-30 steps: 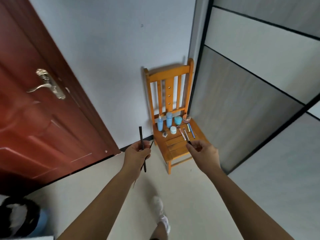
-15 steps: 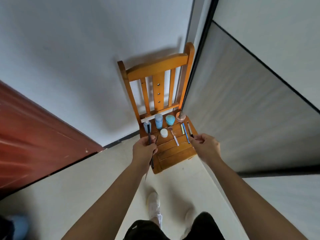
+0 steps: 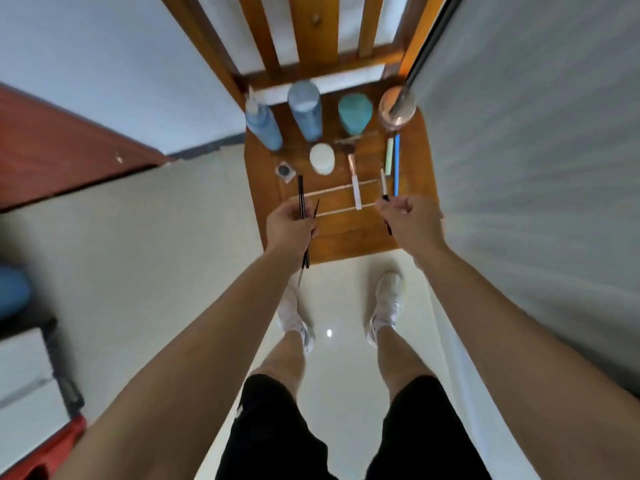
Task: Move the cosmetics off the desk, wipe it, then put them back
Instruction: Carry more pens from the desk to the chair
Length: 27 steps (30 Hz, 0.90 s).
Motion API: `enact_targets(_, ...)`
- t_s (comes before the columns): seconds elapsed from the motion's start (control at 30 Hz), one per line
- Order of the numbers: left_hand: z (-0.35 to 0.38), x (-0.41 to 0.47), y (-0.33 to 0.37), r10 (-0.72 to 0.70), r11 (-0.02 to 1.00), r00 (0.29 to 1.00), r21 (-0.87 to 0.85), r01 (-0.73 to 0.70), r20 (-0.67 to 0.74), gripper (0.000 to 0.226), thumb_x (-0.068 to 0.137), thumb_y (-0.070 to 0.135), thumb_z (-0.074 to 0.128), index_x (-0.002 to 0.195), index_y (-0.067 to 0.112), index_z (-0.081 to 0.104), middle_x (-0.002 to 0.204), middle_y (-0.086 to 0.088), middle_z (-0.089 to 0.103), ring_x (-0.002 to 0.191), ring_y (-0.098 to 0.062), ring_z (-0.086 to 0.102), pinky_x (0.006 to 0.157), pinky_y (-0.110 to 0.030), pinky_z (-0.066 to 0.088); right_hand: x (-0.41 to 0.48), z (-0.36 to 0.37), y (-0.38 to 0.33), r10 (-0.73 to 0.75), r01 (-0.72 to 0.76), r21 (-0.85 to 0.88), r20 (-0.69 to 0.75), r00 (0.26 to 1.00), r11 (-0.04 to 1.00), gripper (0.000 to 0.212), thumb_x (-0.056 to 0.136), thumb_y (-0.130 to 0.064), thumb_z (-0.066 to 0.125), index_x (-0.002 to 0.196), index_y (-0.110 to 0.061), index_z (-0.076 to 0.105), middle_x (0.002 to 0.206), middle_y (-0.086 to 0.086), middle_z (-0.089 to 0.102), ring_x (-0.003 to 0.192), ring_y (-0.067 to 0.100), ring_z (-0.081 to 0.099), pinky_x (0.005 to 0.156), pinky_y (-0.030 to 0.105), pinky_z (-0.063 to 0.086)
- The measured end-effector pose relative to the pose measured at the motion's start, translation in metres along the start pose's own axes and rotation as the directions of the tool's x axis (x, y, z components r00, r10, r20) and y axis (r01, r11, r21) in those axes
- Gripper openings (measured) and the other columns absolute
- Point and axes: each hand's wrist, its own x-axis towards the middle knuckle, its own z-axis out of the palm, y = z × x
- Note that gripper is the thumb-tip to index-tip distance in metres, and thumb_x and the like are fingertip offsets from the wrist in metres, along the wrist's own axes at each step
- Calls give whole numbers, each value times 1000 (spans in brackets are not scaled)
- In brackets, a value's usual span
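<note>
Our left hand (image 3: 292,226) is curled round two thin dark sticks (image 3: 302,202). They poke out above and below our fist. Our right hand (image 3: 410,220) pinches a short dark stick (image 3: 388,227) between thumb and fingers. Both hands are low over the front of a wooden chair (image 3: 346,233).

The other cosmetics sit on the chair seat. Just past our right hand lie a white stick (image 3: 382,178), a blue pen (image 3: 396,164) and a green pen (image 3: 390,155), side by side. Next to them lies a brush (image 3: 354,178) with a white handle. Near our left hand are a small dark pot (image 3: 286,170) and a white jar (image 3: 322,158). At the back stand a blue spray bottle (image 3: 263,126), a grey-blue bottle (image 3: 306,110), a teal jar (image 3: 355,112) and a pink round jar (image 3: 396,107).

We cannot see the bench, so we cannot tell if it has been wiped. Most things are off it and on the chair. We think the three sticks are either the last things going down or the first ones going back. At least the putting back is left to do.
</note>
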Motion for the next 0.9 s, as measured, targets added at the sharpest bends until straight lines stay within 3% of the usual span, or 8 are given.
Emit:
enact_targets(0.13,25,54,-26,-23,998,1000,54,24,-17,35,87,-14,59,114,6,66,97,-4,65,85,-18,66,76,-27,59,48,22,29,56,-53,-64,45,997,997,19,89,-47,71,95,-29,68,82,-18,64,88,10,65,79,26,49)
enact_targets(0.2,35,74,-34,-16,997,999,74,19,-29,39,90,-8,61,125,7,63,107,-4,66,93,-17,67,84,-31,60,66,31,37,69,-65,-92,38,997,994,23,90,-48,69,100,-28,71,82,-20,64,84,5,63,74,21,48)
enact_targets(0.33,42,89,-44,136,964,986,244,-108,-98,42,96,6,58,135,18,55,124,4,63,114,-13,59,99,-28,51,86,45,39,40,-40,-119,-1,999,992,30,91,-47,69,112,-26,72,89,-19,68,78,-3,61,65,12,45)
enact_targets(0.43,40,87,-53,296,867,952,441,-233,-81,51,96,16,61,144,23,44,142,4,51,131,-15,48,109,-32,42,83,46,40,-9,10,-166,7,1000,986,42,92,-46,68,127,-24,65,102,-18,67,88,-2,62,66,8,39)
enact_targets(0.5,36,82,-59,329,818,943,512,-262,-42,54,98,22,59,148,24,38,151,2,43,140,-19,38,114,-38,36,76,44,43,-26,30,-213,21,999,977,48,94,-46,65,136,-24,58,119,-12,68,104,3,63,70,7,38)
enact_targets(0.6,26,70,-60,361,758,933,584,-292,-2,54,101,32,52,151,22,33,156,1,38,145,-23,31,118,-46,31,63,37,39,-62,60,-274,1,998,960,46,97,-48,60,138,-26,56,129,-8,66,115,11,61,85,19,43)
enact_targets(0.83,-8,-3,-10,589,536,807,730,-424,36,53,106,41,30,154,20,26,165,-3,19,153,-26,11,121,-52,17,6,-25,-16,-175,142,-247,-116,978,959,41,102,-47,47,133,-25,59,132,-1,63,116,18,61,94,31,46)
enact_targets(0.9,-24,-40,26,652,471,756,751,-463,58,55,106,42,27,156,21,20,166,-3,13,154,-25,5,122,-52,13,-21,-55,-49,-241,204,-230,-145,960,952,41,103,-46,46,135,-24,58,135,2,59,114,19,62,92,28,46)
